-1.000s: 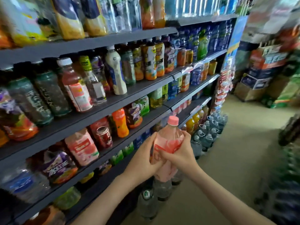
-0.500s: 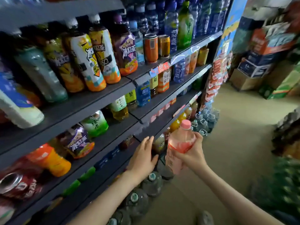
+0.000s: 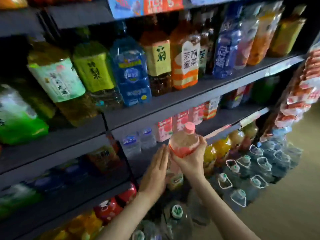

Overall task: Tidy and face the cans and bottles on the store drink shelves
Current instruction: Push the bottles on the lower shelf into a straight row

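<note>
Gripping pink bottle upright in right hand; holding left hand flat, fingers straight, just beside bottle

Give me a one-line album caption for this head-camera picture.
Right hand grips a pink-capped bottle before the drink shelves, left hand flat beside it.

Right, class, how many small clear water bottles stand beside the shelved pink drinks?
2 water bottles: left one, right one, beside the pink drinks; more may hide behind.
</note>
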The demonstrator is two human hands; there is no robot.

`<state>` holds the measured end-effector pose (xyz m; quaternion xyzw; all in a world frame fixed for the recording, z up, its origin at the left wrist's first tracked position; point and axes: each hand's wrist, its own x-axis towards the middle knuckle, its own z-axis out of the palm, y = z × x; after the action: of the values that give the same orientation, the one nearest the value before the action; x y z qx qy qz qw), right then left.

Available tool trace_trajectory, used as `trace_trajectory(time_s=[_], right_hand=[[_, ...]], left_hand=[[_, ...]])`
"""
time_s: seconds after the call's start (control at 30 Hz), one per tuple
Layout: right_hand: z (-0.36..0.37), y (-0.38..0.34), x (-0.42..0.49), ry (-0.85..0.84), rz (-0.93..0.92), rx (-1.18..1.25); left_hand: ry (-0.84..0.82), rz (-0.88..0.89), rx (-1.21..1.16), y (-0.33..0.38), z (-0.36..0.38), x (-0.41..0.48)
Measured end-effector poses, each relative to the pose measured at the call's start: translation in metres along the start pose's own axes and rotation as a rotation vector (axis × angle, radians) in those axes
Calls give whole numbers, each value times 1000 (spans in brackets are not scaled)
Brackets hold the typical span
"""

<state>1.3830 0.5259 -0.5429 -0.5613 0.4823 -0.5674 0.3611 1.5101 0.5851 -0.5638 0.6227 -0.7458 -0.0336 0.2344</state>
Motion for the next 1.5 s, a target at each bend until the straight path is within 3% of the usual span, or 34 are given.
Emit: trace_trajectory(time_s=[0.2,0.3,0.5,0.57,0.7,0.87,1.2,1.5], right_hand=[[51,59,49,-31,-129,19],[73,76,68,-68,-184,-108],[77,85,85,-186,-113,-185],[70,82,82,-211,-93,-264],[33,64,68,-277,-66,-491],[-27,-25,46,-374,-96,-572],[-70,-320,77,-312,-476,-498],[-39,-506,112,-274,-742,-330]], left_hand=[[144,-163,-48,-36,49,50],[191,-291,-111,-49,61,73],[248,-395,-144,-48,72,98],[220,-494,-166,-40,67,97],[114,-437,-87,-13,36,85],[20,-379,-26,55,-48,56],[449,-24,136,162,-316,93],[756,61,224,169,-496,108]])
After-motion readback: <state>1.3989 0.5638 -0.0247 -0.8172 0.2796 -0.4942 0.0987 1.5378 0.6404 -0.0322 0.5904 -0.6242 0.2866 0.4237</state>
